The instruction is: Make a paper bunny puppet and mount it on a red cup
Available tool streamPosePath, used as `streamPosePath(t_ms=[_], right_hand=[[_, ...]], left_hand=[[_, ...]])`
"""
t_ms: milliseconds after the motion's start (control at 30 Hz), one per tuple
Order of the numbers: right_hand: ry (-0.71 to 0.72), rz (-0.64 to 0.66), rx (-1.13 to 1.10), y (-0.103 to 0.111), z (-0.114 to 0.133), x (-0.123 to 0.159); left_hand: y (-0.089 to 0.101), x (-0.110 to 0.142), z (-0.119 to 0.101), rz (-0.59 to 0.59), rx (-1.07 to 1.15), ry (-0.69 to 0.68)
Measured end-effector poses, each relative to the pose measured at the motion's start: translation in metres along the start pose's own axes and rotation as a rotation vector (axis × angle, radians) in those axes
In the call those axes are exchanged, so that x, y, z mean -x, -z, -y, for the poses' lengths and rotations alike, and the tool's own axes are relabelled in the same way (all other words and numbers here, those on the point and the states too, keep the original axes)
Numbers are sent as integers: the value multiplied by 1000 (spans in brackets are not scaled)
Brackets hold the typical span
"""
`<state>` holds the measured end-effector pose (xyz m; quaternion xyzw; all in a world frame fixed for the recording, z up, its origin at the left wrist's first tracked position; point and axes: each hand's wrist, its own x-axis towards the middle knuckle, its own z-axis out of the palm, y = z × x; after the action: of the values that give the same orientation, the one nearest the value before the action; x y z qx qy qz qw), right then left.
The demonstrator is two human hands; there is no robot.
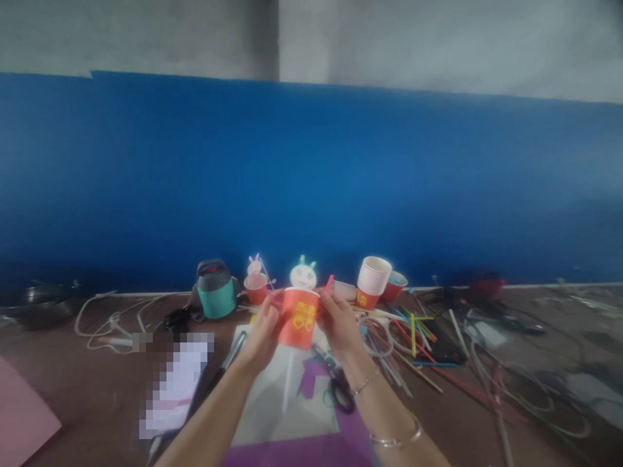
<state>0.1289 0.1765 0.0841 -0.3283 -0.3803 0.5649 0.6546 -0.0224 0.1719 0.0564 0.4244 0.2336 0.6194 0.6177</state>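
I hold a red paper cup (298,318) with yellow print up in front of me, above the table. My left hand (261,334) grips its left side and my right hand (338,321) grips its right side. A white bunny-face cutout with green ears (303,275) sticks up out of the cup's mouth. A white stick or straw (288,388) hangs down below the cup. A small red strip (329,281) shows by my right fingers.
The brown table (97,395) carries a teal jar (215,289), another red cup with a pink bunny (256,284), a stack of cups (372,280), scattered coloured straws (413,334), scissors (341,389), white and purple paper (311,421), cables (111,321). A blue wall stands behind.
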Motion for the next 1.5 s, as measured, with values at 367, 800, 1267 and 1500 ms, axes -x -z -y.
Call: streamPosePath(t_ms=[367,800,1267,1500], right_hand=[[14,12,-13,10,-7,-6],[6,54,70,8,6,-2],[62,50,171,1,13,8],[94,119,237,5,6,6]], left_hand=[[-18,0,-4,37,205,18],[-6,-4,-10,55,-35,21],[10,-4,-34,251,-507,-10],[7,-4,-32,164,-440,-11]])
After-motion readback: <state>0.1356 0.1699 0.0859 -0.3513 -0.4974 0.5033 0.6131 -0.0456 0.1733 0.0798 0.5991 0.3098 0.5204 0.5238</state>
